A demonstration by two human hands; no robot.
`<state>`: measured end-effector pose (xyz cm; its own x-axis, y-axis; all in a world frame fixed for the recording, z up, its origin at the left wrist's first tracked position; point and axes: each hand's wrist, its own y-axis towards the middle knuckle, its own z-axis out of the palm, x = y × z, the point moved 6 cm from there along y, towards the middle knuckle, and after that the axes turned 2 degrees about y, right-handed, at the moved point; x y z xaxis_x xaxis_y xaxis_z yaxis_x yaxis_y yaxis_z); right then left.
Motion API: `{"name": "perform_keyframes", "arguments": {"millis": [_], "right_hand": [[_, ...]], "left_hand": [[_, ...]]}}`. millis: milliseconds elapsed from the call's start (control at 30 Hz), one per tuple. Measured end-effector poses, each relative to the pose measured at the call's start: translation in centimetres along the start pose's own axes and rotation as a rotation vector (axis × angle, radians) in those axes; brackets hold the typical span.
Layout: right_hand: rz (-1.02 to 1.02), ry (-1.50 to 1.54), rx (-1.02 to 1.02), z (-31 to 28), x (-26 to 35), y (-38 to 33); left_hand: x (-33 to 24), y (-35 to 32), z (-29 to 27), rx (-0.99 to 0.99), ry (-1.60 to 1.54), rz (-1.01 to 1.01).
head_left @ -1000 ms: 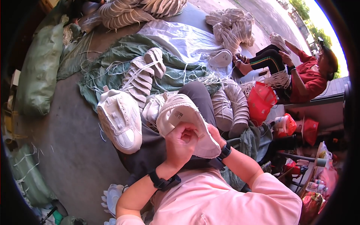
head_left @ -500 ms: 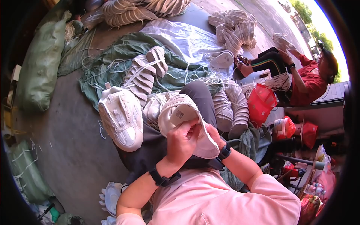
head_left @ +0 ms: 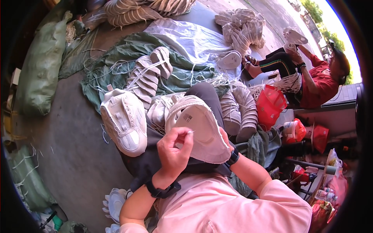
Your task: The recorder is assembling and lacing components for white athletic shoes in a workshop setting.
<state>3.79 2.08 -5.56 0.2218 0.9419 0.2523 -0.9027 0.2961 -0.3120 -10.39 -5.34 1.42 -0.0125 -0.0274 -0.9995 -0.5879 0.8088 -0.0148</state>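
Observation:
A white shoe upper point(head_left: 204, 136) rests over my lap, its pale underside facing up with a small printed label inside. My right hand point(head_left: 227, 140) grips its right edge; most of those fingers are hidden behind it. Just over the shoe's left side, my left hand point(head_left: 173, 149) is closed in a pinch, with a thin white thread point(head_left: 190, 132) at the fingertips. Left of the shoe, a finished-looking white sneaker point(head_left: 125, 122) lies toe toward me on my left leg.
Stacked grey-white shoe uppers point(head_left: 144, 81) tied with cord lie on green sheeting point(head_left: 108, 62). Another bundle point(head_left: 243, 112) lies right of my knee, beside a red bag point(head_left: 270, 105). A co-worker in red point(head_left: 320, 83) sits far right, holding a shoe piece point(head_left: 295, 36). A green sack point(head_left: 42, 73) stands left.
My left hand has drawn back left from inside the shoe, pinching the thread. The shoe's underside has tipped further into view. The co-worker's shoe piece has turned.

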Motion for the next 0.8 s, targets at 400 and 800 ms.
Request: {"name": "perform_keyframes", "arguments": {"millis": [400,800], "right_hand": [[-0.336,-0.413,0.402,6.8,3.9,-2.0],[-0.098,-0.216,-0.062,1.2,1.8,-0.3]], "left_hand": [[12.3,-8.5,-24.7,-0.901,0.202,-0.246],[1.5,-4.8,-15.2,-0.490,0.327,-0.019]]}}
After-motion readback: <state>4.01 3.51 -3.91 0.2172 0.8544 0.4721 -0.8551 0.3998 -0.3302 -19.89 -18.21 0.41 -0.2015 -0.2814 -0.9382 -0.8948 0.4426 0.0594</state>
